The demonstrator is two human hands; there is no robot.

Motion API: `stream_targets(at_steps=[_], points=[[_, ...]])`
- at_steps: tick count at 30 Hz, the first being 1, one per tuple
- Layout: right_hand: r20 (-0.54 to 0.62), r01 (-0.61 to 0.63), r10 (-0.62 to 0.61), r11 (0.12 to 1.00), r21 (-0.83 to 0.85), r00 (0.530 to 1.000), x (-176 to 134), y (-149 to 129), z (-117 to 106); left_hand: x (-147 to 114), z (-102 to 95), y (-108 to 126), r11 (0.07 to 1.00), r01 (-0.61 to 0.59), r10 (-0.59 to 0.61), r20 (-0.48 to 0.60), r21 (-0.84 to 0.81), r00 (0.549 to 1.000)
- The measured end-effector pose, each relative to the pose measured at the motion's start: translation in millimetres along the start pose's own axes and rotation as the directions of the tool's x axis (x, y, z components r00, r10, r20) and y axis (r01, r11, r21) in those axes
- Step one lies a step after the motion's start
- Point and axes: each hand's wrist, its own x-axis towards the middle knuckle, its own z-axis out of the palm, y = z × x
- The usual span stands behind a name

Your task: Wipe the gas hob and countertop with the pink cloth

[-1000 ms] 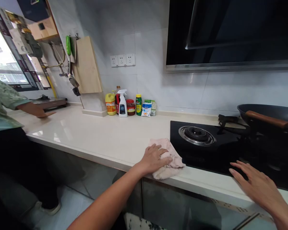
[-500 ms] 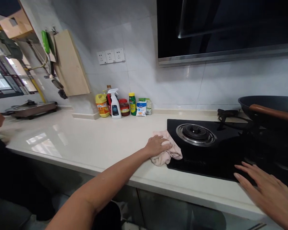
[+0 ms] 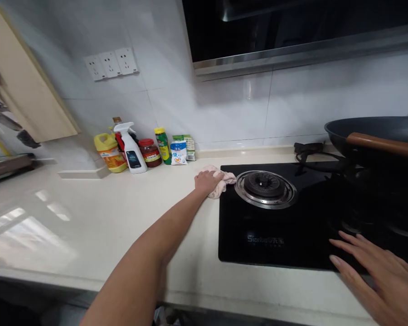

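Observation:
A crumpled pale pink cloth (image 3: 218,189) lies under my left hand (image 3: 206,181), at the seam between the white countertop (image 3: 129,217) and the black gas stove (image 3: 258,244). The fingers are closed over the cloth, near the stove's back left corner. Just right of the cloth is a round burner (image 3: 265,188) with a metal ring. My right hand (image 3: 377,267) is over the stove's front edge at the lower right, its fingers spread and nothing in them. Whether it touches the surface I cannot tell.
Against the wall stand a yellow jug (image 3: 110,151), a white spray bottle (image 3: 131,149), a red-lidded jar (image 3: 150,153), a green bottle (image 3: 163,146) and a blue-white packet (image 3: 178,153). A wok (image 3: 387,131) with a wooden handle sits at right, beneath the range hood (image 3: 275,56).
My left hand has pushed the cloth back along the stove's left edge, toward the wall. The view has shifted right and closer. My right hand stays nearly in place.

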Motion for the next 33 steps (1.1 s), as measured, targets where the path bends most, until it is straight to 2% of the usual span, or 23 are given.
stream_targets(at_steps=[5, 9, 12, 16, 18, 20, 23, 26, 33], points=[[0.012, 0.004, -0.004, 1.0, 0.002, 1.0, 0.2, -1.8, -5.6, 32.6, 3.0, -13.2, 0.997, 0.074, -0.074, -0.003, 0.003, 0.997], [0.022, -0.015, 0.015, 1.0, 0.015, 1.0, 0.8, -0.9, -7.3, 37.1, -1.8, -46.0, 0.989, 0.147, -0.147, -0.006, 0.018, 0.989], [0.009, -0.004, 0.004, 1.0, 0.026, 1.0, 2.6, -0.8, -7.7, 29.2, -11.4, -85.0, 0.976, 0.215, -0.215, -0.006, 0.047, 0.977], [0.004, -0.017, 0.016, 0.999, 0.049, 1.0, 5.6, -2.5, -8.0, 5.7, -27.8, -139.8, 0.943, 0.32, -0.321, -0.01, 0.094, 0.947], [-0.001, -0.018, 0.018, 0.999, 0.047, 1.0, 6.7, -3.1, -7.5, -10.0, -34.9, -159.1, 0.921, 0.371, -0.371, -0.017, 0.116, 0.928], [-0.011, -0.007, 0.007, 0.999, 0.039, 1.0, 7.4, -3.6, -6.3, -26.0, -39.8, -168.9, 0.901, 0.411, -0.411, -0.031, 0.134, 0.911], [-0.02, 0.006, -0.005, 1.0, 0.017, 1.0, 8.5, -4.9, -4.5, -46.4, -42.3, -165.4, 0.887, 0.438, -0.433, -0.062, 0.148, 0.899], [-0.009, -0.024, 0.024, 1.0, -0.008, 1.0, 10.0, -6.9, -4.2, -61.2, -40.5, -145.1, 0.9, 0.411, -0.405, -0.073, 0.145, 0.911], [-0.006, -0.032, 0.032, 0.999, -0.018, 0.999, 11.4, -7.2, -4.1, -95.1, -23.0, -66.5, 0.988, 0.143, -0.143, -0.013, 0.061, 0.99]])
